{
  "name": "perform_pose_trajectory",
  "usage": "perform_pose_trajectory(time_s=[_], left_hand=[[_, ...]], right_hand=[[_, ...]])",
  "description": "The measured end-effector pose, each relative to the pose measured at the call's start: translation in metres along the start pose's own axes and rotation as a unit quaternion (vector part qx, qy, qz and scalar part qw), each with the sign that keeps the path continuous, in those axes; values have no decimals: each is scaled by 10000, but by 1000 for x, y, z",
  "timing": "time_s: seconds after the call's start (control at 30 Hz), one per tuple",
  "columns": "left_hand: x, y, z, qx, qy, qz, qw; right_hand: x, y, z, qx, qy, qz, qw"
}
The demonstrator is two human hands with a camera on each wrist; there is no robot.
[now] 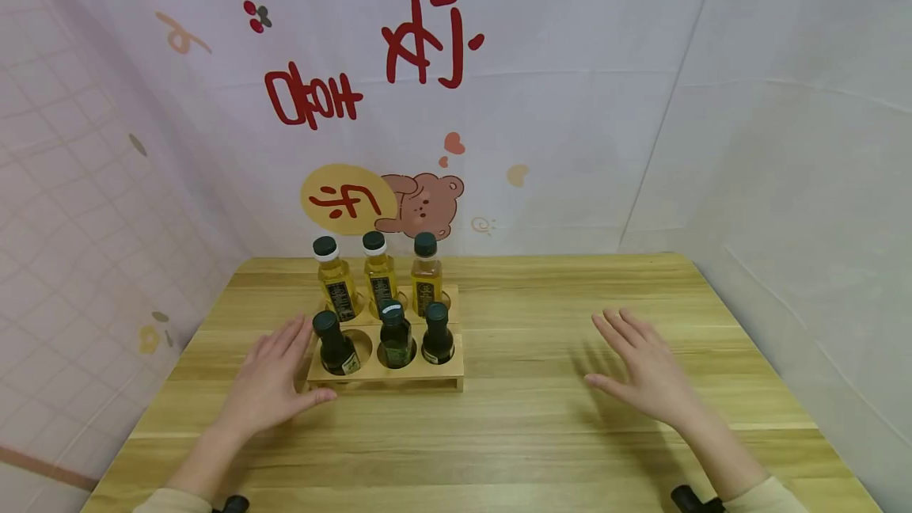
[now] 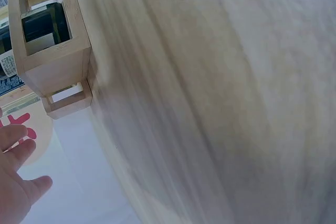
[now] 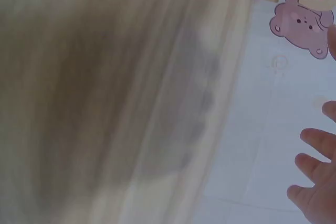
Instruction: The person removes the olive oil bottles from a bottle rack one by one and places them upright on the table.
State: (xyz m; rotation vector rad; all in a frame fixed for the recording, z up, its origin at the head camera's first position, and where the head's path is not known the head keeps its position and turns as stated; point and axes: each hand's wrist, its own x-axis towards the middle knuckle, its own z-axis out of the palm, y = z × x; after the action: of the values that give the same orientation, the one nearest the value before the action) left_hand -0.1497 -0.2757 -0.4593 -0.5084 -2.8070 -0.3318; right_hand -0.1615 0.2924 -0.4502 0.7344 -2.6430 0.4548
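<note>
A two-tier wooden rack [image 1: 420, 370] with round holes stands left of the table's middle. Three clear bottles of yellow liquid with dark caps fill its back row, such as this left one [image 1: 339, 287]. Three small dark bottles stand in front: a leaning left one [image 1: 336, 345], a middle one [image 1: 396, 339] and a right one [image 1: 438, 336]. My left hand [image 1: 267, 378] is beside the rack's left end, fingers extended and holding nothing; whether it touches the rack, I cannot tell. Over the table's right side, my right hand [image 1: 644, 374] hovers with fingers spread, its palm bare.
The wood-grain table [image 1: 527, 434] reaches back to a white printed cloth [image 1: 570, 101] with a cartoon bear [image 1: 427, 208] and red characters. More cloth hangs along the left and right sides. Dark wrist gear [image 1: 694, 499] shows near the right sleeve.
</note>
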Motion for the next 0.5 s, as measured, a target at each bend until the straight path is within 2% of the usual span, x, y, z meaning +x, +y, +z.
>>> perform_pose_trajectory(time_s=[0.2,0.27,0.5], left_hand=[[-1,0,2,-537,332,-178,9978],[-2,0,2,-760,413,-253,9959],[-4,3,3,-1315,697,-528,9875]], right_hand=[[3,-10,9,902,394,118,9951],[4,-14,11,1063,488,157,9930],[13,-29,18,1615,545,201,9852]])
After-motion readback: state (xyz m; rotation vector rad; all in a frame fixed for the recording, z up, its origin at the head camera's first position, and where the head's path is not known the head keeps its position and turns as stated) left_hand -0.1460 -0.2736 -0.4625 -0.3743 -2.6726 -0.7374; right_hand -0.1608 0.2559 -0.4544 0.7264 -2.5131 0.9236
